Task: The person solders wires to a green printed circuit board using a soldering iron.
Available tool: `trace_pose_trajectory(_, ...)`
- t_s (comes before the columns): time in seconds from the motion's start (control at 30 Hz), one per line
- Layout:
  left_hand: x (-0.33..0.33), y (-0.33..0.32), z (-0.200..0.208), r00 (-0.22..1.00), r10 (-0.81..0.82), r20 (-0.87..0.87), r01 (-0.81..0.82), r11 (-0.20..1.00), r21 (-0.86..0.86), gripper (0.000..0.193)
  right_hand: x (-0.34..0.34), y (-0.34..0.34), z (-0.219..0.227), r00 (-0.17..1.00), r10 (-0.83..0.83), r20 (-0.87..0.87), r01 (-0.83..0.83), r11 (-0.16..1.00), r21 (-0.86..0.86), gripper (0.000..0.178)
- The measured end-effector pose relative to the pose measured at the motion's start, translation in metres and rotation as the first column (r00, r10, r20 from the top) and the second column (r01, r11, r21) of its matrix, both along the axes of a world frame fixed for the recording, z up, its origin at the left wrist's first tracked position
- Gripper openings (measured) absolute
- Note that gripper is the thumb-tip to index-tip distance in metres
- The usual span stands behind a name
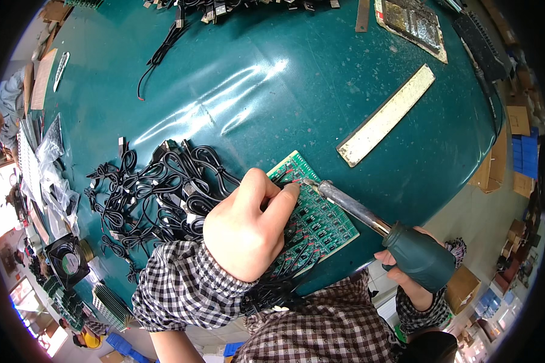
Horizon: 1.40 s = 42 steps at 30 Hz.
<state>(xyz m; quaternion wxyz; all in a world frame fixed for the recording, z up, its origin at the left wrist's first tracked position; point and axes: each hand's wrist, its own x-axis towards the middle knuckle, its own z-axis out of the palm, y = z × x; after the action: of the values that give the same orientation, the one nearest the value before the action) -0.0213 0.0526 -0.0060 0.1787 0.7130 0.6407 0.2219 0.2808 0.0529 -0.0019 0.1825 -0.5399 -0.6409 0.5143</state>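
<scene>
My left hand [245, 221] is closed in a pinch over the upper left part of a green circuit board [330, 227]. Between its fingers is the end of a black cable, mostly hidden by the fingers. In my right hand [406, 279] is a soldering iron [357, 206] with a dark green handle, gripped from below. The iron's tip meets the board right beside my left fingertips. Several black cables [293, 257] with red wire ends lie over the board's lower left part. A tangled pile of black USB cables [169, 187] lies left of my left hand.
Ahead on the green table mat [254, 121] lies a long pale strip [386, 115]. A stained tray [412, 27] sits far right, and more USB cables [218, 9] lie at the far edge. A black fan [68, 260] and plastic bags [54, 181] are at the left.
</scene>
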Motion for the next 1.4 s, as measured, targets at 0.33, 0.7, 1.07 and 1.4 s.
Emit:
trace_pose_trajectory(0.33,0.000,0.000,-0.001,1.000,0.002,0.007,-0.002,1.000,0.012,0.038,0.018,-0.009,-0.012,0.999,0.030,0.026,-0.030,1.000,-0.004,0.056)
trace_pose_trajectory(0.7,-0.001,0.001,0.005,0.980,0.114,0.161,-0.097,0.989,-0.108,0.030,0.010,-0.007,-0.005,0.928,-0.167,-0.333,0.096,0.971,-0.221,0.063)
trace_pose_trajectory(1.07,-0.001,-0.002,-0.004,0.993,-0.010,0.115,0.011,1.000,-0.012,0.034,0.023,-0.010,-0.011,0.959,-0.040,-0.281,-0.026,0.973,-0.228,0.081)
trace_pose_trajectory(1.4,0.006,-0.005,-0.001,0.997,-0.057,-0.059,0.060,0.998,0.036,0.044,0.013,-0.012,-0.012,0.962,-0.151,-0.225,0.109,0.976,-0.188,0.052)
